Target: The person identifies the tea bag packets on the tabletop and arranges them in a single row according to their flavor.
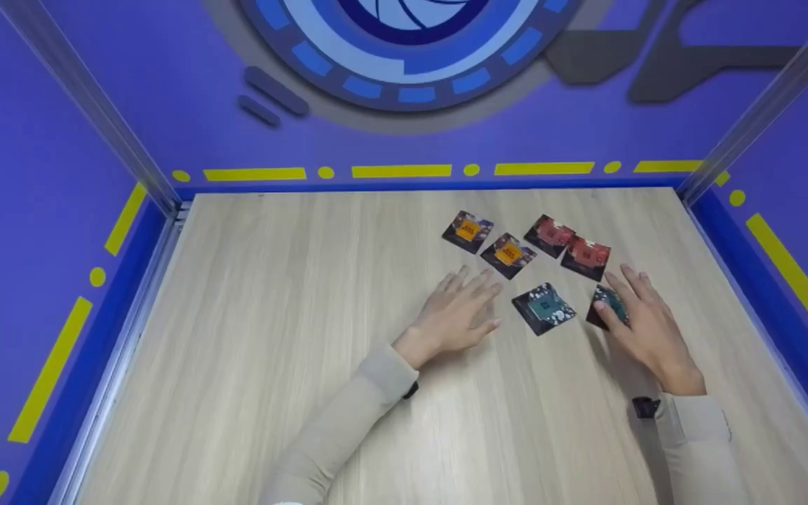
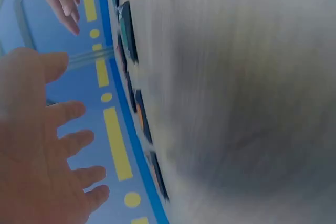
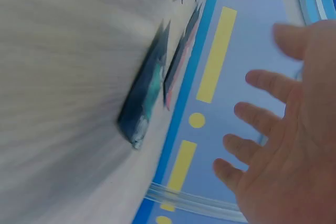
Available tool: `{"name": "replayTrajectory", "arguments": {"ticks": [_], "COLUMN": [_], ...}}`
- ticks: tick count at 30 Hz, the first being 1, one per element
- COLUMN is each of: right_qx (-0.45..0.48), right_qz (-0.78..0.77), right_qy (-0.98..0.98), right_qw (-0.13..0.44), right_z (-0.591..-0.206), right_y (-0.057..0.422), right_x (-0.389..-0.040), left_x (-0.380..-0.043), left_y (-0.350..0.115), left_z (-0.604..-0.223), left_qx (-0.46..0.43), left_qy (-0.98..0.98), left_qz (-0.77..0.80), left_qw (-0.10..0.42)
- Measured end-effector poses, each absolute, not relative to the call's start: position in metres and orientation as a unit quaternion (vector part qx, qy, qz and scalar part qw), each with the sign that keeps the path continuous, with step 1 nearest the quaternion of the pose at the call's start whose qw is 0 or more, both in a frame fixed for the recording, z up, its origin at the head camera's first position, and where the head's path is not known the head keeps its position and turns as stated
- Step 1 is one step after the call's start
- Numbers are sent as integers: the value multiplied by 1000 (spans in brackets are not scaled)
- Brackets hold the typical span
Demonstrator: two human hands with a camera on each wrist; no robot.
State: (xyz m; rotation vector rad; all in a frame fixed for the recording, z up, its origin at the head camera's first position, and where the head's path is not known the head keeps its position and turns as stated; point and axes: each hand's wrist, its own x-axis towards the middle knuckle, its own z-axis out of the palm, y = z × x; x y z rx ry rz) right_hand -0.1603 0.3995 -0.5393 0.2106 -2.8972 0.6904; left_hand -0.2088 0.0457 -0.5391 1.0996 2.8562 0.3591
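My left hand [image 1: 454, 315] is held over the table with its fingers spread and nothing in them. Just beyond its fingertips lie two square dark cards with orange centres, one left [image 1: 468, 231] and one right [image 1: 509, 255]. To its right is a square card with a green centre [image 1: 544, 308]. My right hand [image 1: 646, 326] hovers with loosely extended fingers above a second green-centred card [image 1: 595, 318], partly covering it in the head view. The right wrist view shows a gap between those fingers and this card [image 3: 144, 93].
Two square cards with red centres, one left [image 1: 550, 235] and one right [image 1: 586, 258], lie near the back, edges meeting. The pale wooden table [image 1: 271, 315] is bounded by a blue back wall [image 1: 404, 151] and side walls with yellow markings.
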Motion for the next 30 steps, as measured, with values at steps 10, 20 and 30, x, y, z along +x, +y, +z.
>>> {"name": "replayTrajectory", "arguments": {"ticks": [10, 20, 30], "right_qx": [67, 77, 91], "right_qz": [237, 229, 209], "right_qy": [-968, -970, -974], "right_qw": [42, 4, -2], "right_z": [-549, -556, -564], "right_y": [412, 418, 419], "right_x": [-163, -165, -167], "left_x": [-212, -212, -217], "left_y": [96, 127, 152], "left_z": [-546, -553, -565], "left_qx": [405, 413, 434], "left_qy": [908, 906, 899], "left_qz": [103, 76, 24], "left_qw": [38, 53, 51]}}
